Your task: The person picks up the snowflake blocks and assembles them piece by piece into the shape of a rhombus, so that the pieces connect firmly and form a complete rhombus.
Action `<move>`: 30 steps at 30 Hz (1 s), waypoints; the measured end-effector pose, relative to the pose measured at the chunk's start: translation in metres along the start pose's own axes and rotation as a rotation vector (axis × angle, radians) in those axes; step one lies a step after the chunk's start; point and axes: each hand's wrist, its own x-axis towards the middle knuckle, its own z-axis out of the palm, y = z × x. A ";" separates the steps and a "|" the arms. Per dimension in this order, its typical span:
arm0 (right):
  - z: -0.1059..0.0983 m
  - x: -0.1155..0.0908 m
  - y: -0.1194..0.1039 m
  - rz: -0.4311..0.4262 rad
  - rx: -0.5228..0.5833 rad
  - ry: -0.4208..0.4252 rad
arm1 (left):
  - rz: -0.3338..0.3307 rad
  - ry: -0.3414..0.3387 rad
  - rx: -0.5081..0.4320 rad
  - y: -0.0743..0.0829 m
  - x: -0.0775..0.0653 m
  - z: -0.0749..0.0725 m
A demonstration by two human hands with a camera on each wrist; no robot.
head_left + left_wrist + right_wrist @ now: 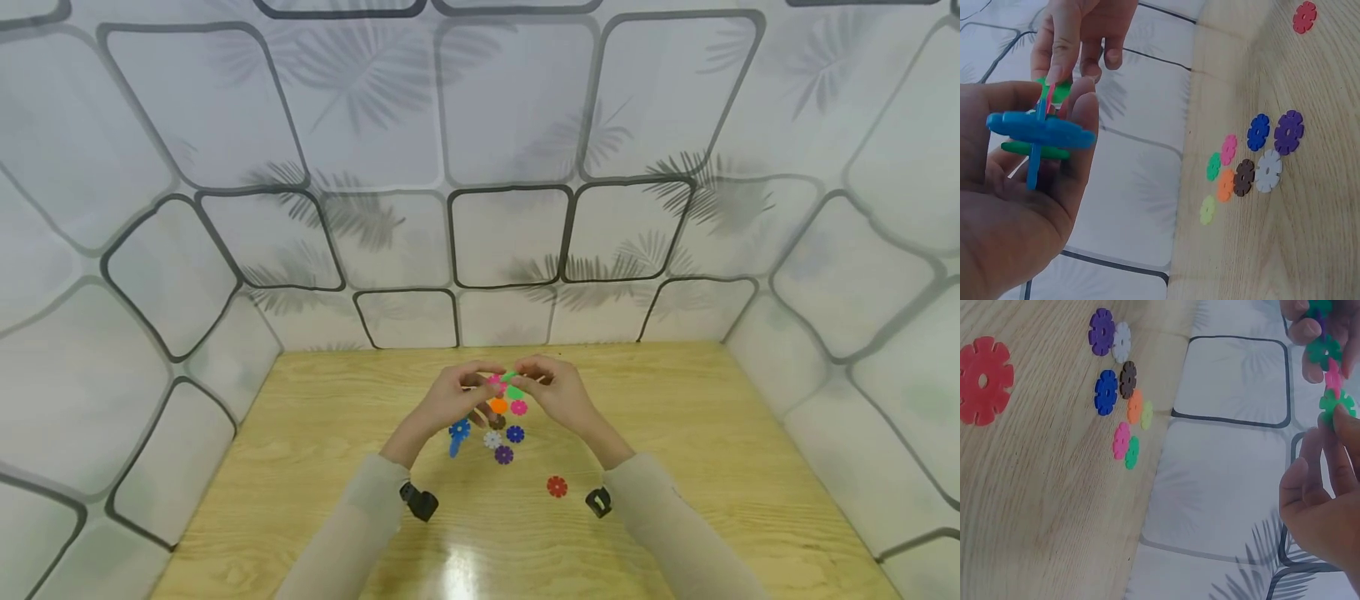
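Above the table, my left hand (453,398) holds a chain of interlocking plastic snowflake discs. Light blue discs (1041,128) stick out at its near end, set crosswise, and a dark green disc (1324,352) sits further along. From the chain's other end juts a pink disc (1333,376). My right hand (558,393) pinches a bright green disc (1336,402) between thumb and fingers, its edge right at the pink disc. Fingers of the left hand cover part of the chain.
Loose snowflake discs lie on the wooden table below: purple (504,455), white (492,439), dark blue (515,434), brown (1128,380), orange (1225,185), pink (519,407), green (1213,166) and yellow-green (1207,210). A red disc (557,487) lies apart, nearer me. Patterned walls enclose the table.
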 end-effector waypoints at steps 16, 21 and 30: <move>0.002 -0.004 0.012 0.093 -0.011 -0.049 | -0.052 0.140 0.007 0.000 0.001 -0.002; 0.008 -0.014 0.024 0.136 -0.031 -0.137 | -0.029 0.134 0.002 -0.003 0.001 -0.004; 0.023 -0.027 0.055 0.161 -0.095 -0.261 | 0.008 0.100 -0.058 -0.005 -0.001 -0.008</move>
